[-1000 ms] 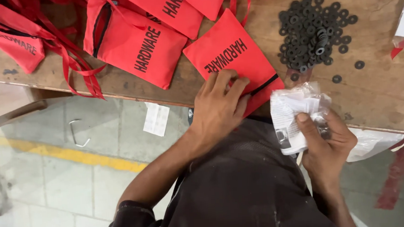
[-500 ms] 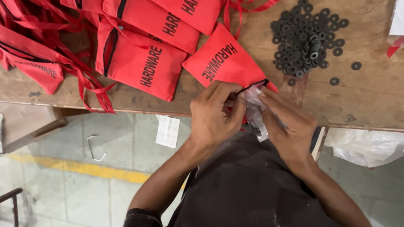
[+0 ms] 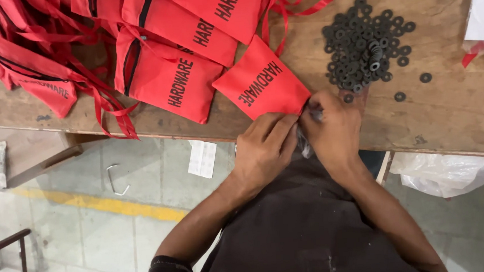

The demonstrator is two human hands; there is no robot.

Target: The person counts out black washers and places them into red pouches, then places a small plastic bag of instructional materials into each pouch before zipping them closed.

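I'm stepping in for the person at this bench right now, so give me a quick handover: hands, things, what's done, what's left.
Left hand: on the mouth edge of the nearest red pouch, at the wooden bench's front edge.
Right hand: pinching a small clear packet at that pouch's mouth.
Black washers: piled behind the right hand, a few loose.
Other red pouches: heaped to the left.
Done: packet at the mouth.
Left: cannot tell if it is inside yet.

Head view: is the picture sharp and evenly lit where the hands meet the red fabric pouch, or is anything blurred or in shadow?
Head view: even, soft light, no glare. The red fabric pouch and pile of black ring washers look sharp. The left hand and right hand are slightly soft, and the small pale item between them is shaded, unclear.
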